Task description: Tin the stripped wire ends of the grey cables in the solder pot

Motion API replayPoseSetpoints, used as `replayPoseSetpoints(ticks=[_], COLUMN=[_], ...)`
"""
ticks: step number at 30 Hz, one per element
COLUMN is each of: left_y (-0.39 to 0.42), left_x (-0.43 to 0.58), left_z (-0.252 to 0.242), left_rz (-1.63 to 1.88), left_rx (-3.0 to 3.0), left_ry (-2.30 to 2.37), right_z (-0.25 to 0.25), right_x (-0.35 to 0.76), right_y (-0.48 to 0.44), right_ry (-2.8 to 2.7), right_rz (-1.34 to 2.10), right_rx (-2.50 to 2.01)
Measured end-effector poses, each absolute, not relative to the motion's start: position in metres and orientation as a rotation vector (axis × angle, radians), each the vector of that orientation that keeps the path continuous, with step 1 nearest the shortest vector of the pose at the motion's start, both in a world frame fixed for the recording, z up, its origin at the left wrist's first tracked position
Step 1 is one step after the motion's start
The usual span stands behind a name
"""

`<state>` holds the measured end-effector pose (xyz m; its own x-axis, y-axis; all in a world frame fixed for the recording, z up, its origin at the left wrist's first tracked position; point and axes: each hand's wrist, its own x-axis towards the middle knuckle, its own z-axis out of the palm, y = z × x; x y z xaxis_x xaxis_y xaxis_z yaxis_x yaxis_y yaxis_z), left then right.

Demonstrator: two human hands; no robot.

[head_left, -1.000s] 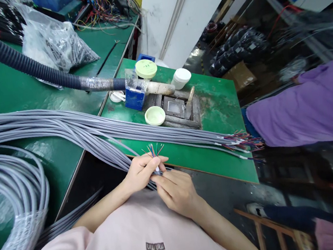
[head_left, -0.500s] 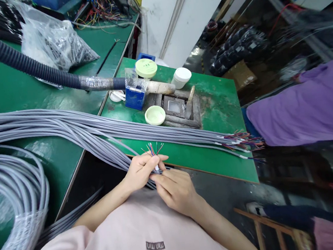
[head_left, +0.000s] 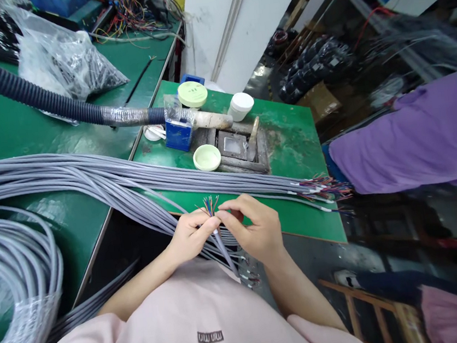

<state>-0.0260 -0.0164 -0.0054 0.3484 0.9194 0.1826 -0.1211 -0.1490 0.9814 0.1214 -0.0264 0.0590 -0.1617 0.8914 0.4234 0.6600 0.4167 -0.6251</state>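
Observation:
My left hand (head_left: 190,234) pinches the stripped end of a grey cable (head_left: 223,246) just below its fanned coloured wires (head_left: 211,204). My right hand (head_left: 255,230) has risen beside it, its fingertips pinched at the same wire tips. Both hands hover over the near edge of the small green table (head_left: 299,213). A long bundle of grey cables (head_left: 101,178) runs across the benches, ending in stripped coloured wire ends (head_left: 323,188) at the right.
A coil of grey cable (head_left: 13,273) lies at the left. A black corrugated hose (head_left: 39,102) crosses the large green bench. On the small table sit a blue box (head_left: 178,133), round green lids (head_left: 207,157), a white jar (head_left: 241,105) and a metal fixture (head_left: 238,148). A person in purple (head_left: 410,140) is at the right.
My right hand moved up from below the cable end to the wire tips beside my left fingers. The view shifted slightly left and down.

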Motion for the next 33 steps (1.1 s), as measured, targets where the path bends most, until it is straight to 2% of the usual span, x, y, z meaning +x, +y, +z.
replayPoseSetpoints(ticks=[17,24,33], left_y=[-0.018,-0.018,-0.017], left_x=[-0.026,-0.022,-0.012], left_z=[-0.004,-0.006,-0.003], left_rz=[1.05,0.988,1.101], left_rx=[1.37,1.02,0.551], left_ry=[0.809,0.82,0.672], right_z=[0.05,0.036,0.019], right_x=[0.117,0.115,0.109], right_y=[-0.01,-0.013,-0.014], right_ry=[-1.651,-1.365,-1.155], right_rz=[0.809,0.978,0.971], right_rx=[-1.353,-1.3,-1.319])
